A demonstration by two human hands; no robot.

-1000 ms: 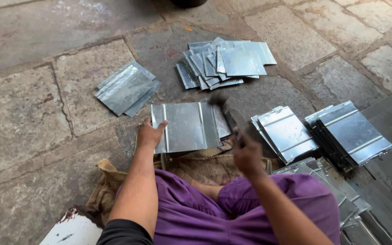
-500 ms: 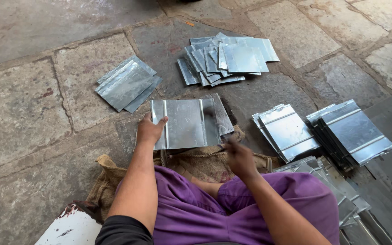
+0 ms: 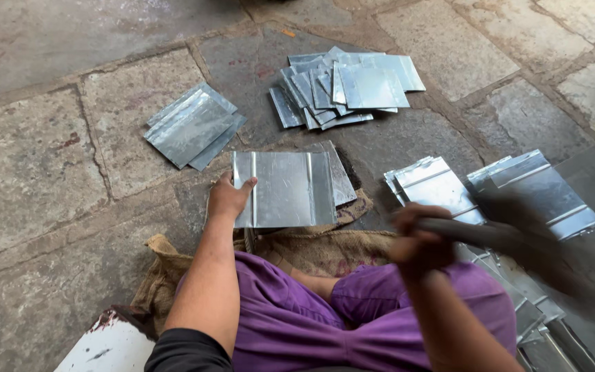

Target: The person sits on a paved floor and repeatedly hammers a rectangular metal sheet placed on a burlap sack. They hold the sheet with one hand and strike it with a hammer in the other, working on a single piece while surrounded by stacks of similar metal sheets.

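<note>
The folded metal sheet is lying flat on the stone floor, just ahead of the person's crossed legs, with a second sheet peeking out beneath its right edge. The left hand is pressing on its left edge, thumb over the metal, pinning it down. The right hand is clenching a dark mallet handle, blurred, off to the right and well clear of the sheet. To strike well, I'd say that pinning hand should be keeping flat and away from the ridges while the blow is landing square. Around it, stacks of sheets are sitting beyond, and burlap sacking is padding the seat.
</note>
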